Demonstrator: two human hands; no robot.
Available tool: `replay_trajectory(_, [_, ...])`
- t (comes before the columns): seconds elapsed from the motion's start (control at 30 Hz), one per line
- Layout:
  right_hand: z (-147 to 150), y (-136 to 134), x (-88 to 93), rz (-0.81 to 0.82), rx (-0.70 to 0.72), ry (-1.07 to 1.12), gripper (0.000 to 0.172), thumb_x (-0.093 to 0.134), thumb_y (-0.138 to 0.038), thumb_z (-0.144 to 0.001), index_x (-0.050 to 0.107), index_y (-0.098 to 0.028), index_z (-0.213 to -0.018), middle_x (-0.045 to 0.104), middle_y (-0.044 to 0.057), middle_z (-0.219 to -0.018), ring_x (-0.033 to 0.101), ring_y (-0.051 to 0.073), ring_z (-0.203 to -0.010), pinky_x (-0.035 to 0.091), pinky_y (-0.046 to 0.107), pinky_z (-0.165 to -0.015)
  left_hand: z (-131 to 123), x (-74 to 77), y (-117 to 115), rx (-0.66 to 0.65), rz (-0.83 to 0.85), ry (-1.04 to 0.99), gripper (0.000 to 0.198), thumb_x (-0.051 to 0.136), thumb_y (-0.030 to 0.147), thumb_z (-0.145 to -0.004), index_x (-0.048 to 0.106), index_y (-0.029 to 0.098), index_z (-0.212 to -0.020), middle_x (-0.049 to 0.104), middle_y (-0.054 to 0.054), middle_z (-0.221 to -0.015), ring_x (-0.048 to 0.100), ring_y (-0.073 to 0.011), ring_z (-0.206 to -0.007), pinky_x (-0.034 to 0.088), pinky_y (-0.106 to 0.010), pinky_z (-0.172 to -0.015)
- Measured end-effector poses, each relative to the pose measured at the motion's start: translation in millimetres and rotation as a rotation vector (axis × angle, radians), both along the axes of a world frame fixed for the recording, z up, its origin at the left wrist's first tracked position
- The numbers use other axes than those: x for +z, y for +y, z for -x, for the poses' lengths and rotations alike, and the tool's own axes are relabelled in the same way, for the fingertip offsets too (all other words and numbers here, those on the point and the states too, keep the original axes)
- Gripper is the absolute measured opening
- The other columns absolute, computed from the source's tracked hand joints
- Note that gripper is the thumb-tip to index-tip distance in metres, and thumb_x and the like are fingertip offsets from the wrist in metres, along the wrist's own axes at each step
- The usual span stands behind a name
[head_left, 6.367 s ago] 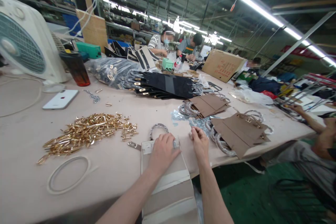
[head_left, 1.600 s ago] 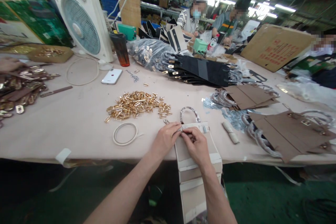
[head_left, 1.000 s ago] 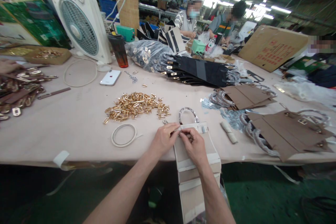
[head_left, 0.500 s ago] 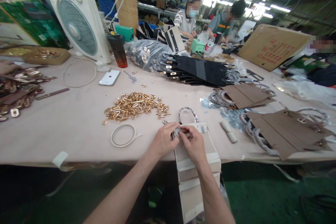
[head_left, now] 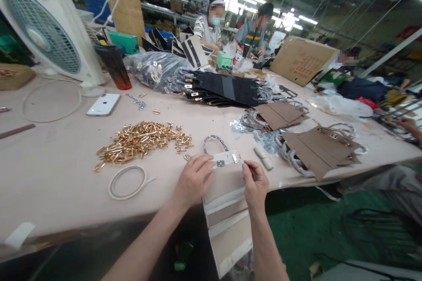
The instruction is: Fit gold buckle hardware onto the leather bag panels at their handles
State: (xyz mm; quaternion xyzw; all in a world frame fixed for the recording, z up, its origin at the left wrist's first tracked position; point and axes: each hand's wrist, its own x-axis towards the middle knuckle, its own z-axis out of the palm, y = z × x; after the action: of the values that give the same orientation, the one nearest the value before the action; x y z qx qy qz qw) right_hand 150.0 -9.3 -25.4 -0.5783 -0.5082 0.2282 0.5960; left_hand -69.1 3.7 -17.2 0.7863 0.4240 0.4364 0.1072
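Observation:
A pale, unfolded handbag panel (head_left: 224,186) lies over the table's front edge and hangs down. Its plastic-wrapped handle (head_left: 216,139) loops up at the far end. My left hand (head_left: 195,181) grips the panel's left edge, fingers over the top. Between my hands, two small metal plates, a grey one (head_left: 220,163) and a shiny one (head_left: 234,158), sit on the panel's top strip. My right hand (head_left: 256,183) is closed in a pinch at the panel's right edge. What its fingertips hold, if anything, is too small to make out.
Gold metal fittings (head_left: 145,138) lie heaped at left, behind a tape roll (head_left: 128,183). Brown handbags (head_left: 321,151) and a rolled piece (head_left: 263,158) are at right. Black bag pieces (head_left: 224,88), a phone (head_left: 103,104), a tumbler (head_left: 114,66) and a fan (head_left: 42,26) stand farther back. Co-workers sit opposite.
The view has swung right. My hands were together over a small metal plate; now they are apart, my right hand moved to the panel's right edge, and the grey plate is uncovered.

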Motion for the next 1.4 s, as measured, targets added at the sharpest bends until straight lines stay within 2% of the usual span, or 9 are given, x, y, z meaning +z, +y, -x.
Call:
replay_trajectory(0.1, [-6.5, 8.2, 6.1, 0.019, 0.22, -0.24, 0.02, 0.064, -0.035, -0.098, 0.073, -0.023, -0.111, 0.069, 0.008, -0.107, 0.066, 0.019, -0.086, 0.056, 0.032, -0.073, -19.3, 1.2, 3.1, -0.023, 0.045, 0.108, 0.034, 0.066, 0.021, -0.095, 0.066, 0.021, -0.129, 0.069, -0.012, -0.13, 0.057, -0.0309, -0.13, 0.05, -0.053, -0.112])
replay_trajectory(0.23, [-4.4, 23.6, 7.9, 0.011, 0.399, -0.478, 0.026, 0.06, -0.027, -0.1, 0.073, -0.027, -0.122, 0.068, 0.009, -0.115, 0.068, 0.021, -0.094, 0.058, 0.036, -0.083, -33.5, 1.6, 10.8, 0.03, 0.1, 0.151, 0.032, 0.066, 0.022, -0.095, 0.066, 0.02, -0.127, 0.07, -0.012, -0.128, 0.059, -0.0296, -0.124, 0.051, -0.051, -0.108])
replay_trajectory(0.43, [-6.9, 38.4, 6.1, -0.001, 0.444, -0.631, 0.026, 0.061, -0.027, -0.1, 0.075, -0.032, -0.122, 0.07, 0.007, -0.113, 0.069, 0.023, -0.104, 0.058, 0.038, -0.096, -31.5, -6.2, 19.1, 0.047, 0.096, 0.115, 0.027, 0.066, 0.025, -0.097, 0.068, 0.02, -0.123, 0.071, -0.01, -0.128, 0.06, -0.0276, -0.121, 0.052, -0.049, -0.106])
replay_trajectory(0.83, [-6.7, 36.8, 5.9, -0.019, 0.425, -0.72, 0.028, 0.057, -0.03, -0.103, 0.074, -0.033, -0.125, 0.069, 0.007, -0.114, 0.07, 0.022, -0.1, 0.06, 0.036, -0.089, -34.0, -8.3, 19.5, 0.093, 0.046, 0.12, 0.021, 0.062, 0.022, -0.1, 0.072, 0.021, -0.118, 0.072, -0.01, -0.125, 0.062, -0.0276, -0.118, 0.054, -0.049, -0.104])
replay_trajectory(0.93, [-11.5, 35.8, 6.6, -0.058, 0.398, -0.712, 0.028, 0.057, -0.031, -0.103, 0.073, -0.032, -0.126, 0.068, 0.009, -0.117, 0.069, 0.023, -0.102, 0.06, 0.039, -0.091, -34.9, -9.5, 20.2, 0.098, 0.048, 0.108, 0.021, 0.063, 0.02, -0.098, 0.073, 0.021, -0.117, 0.071, -0.01, -0.125, 0.062, -0.0276, -0.118, 0.053, -0.049, -0.105])
replay_trajectory(1.03, [-22.1, 37.8, 5.8, -0.084, 0.231, -0.647, 0.03, 0.063, -0.034, -0.099, 0.072, -0.027, -0.127, 0.065, 0.013, -0.127, 0.065, 0.028, -0.115, 0.056, 0.047, -0.1, -34.9, -8.8, 20.8, 0.086, 0.045, 0.096, 0.021, 0.063, 0.019, -0.098, 0.073, 0.023, -0.116, 0.072, -0.009, -0.125, 0.063, -0.0269, -0.118, 0.053, -0.049, -0.105])
replay_trajectory(1.1, [-30.3, 41.1, 5.3, 0.002, 0.161, -0.541, 0.04, 0.067, -0.039, -0.096, 0.069, -0.024, -0.133, 0.065, 0.015, -0.128, 0.067, 0.029, -0.112, 0.058, 0.048, -0.095, -34.7, -7.4, 21.6, 0.08, 0.045, 0.101, 0.02, 0.064, 0.02, -0.098, 0.073, 0.023, -0.115, 0.072, -0.008, -0.124, 0.063, -0.0269, -0.118, 0.053, -0.049, -0.105])
replay_trajectory(1.23, [-41.5, 50.7, 9.0, 0.265, 0.34, -0.272, 0.053, 0.069, -0.047, -0.092, 0.064, -0.02, -0.138, 0.074, 0.013, -0.119, 0.073, 0.026, -0.1, 0.062, 0.043, -0.085, -33.2, -5.1, 26.5, 0.088, 0.052, 0.124, 0.02, 0.063, 0.021, -0.099, 0.073, 0.022, -0.116, 0.072, -0.009, -0.124, 0.062, -0.0273, -0.118, 0.053, -0.049, -0.104])
replay_trajectory(1.4, [-40.1, 65.3, 19.0, 0.375, 0.399, -0.196, 0.055, 0.074, -0.049, -0.087, 0.069, -0.021, -0.134, 0.071, 0.013, -0.135, 0.067, 0.03, -0.124, 0.051, 0.047, -0.108, -28.7, -6.8, 36.6, 0.072, 0.053, 0.108, 0.02, 0.063, 0.021, -0.1, 0.073, 0.02, -0.116, 0.073, -0.009, -0.121, 0.063, -0.0258, -0.115, 0.052, -0.048, -0.106])
